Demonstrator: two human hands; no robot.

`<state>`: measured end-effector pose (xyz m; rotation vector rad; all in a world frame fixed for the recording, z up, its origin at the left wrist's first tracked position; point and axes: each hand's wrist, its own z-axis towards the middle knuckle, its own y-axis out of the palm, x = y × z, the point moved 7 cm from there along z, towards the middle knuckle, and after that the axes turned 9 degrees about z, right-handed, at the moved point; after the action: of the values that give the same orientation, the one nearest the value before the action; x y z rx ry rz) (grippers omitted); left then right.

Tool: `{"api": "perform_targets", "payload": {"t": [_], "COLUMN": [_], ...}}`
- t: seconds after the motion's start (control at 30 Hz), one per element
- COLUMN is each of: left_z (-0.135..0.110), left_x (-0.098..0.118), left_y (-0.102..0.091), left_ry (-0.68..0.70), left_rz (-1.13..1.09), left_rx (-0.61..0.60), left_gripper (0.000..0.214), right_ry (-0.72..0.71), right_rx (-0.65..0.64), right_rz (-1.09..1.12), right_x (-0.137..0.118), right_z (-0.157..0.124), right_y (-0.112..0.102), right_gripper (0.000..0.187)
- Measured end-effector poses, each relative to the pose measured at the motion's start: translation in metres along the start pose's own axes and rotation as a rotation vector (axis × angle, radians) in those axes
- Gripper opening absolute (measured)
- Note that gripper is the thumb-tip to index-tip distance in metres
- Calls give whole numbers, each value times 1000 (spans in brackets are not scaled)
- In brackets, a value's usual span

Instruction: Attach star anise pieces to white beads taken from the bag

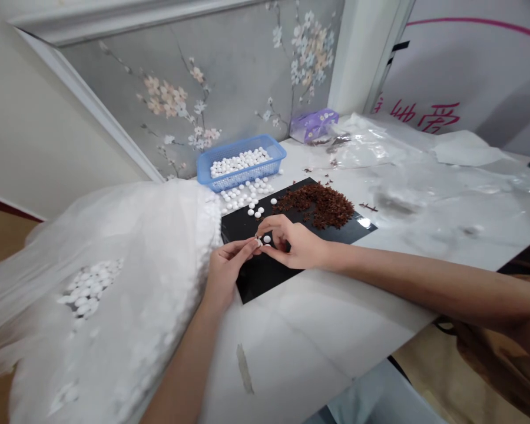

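My left hand [229,262] is closed in a pinch on a small white round piece [259,242] over a black board [265,277]. My right hand [295,241] meets it from the right, its index finger and thumb bent around the same spot. A small brown bit shows at the right fingertips, partly hidden by the fingers. Just beside the fingers, another white round piece [267,239] lies on the board. A heap of reddish-brown star-shaped pieces [327,203] covers the board's far right part.
Behind the board stands a blue plastic basket [247,179] of white pieces, with loose ones [242,197] before it. A large translucent bag [159,235] full of white pieces fills the left. Clear plastic bags [406,171] and a purple packet [313,125] lie at the back right.
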<state>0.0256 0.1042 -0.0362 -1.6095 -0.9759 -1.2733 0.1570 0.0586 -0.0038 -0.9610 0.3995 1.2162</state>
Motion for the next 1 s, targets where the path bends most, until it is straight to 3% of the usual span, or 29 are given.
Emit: {"api": "perform_targets", "payload": {"t": [0.47, 1.0], "left_z": [-2, -1], "left_x": [0, -2], "left_y": [-2, -3], "left_ry": [12, 0], "left_rz": [6, 29], "left_rx": [7, 20], "left_gripper": [20, 21], "right_ry": [-26, 67], "right_rx": [30, -26], "right_rz": [-56, -88], "right_x": [-4, 0], "right_z": [-1, -1], "right_y": [0, 5], "right_gripper": [22, 16]}}
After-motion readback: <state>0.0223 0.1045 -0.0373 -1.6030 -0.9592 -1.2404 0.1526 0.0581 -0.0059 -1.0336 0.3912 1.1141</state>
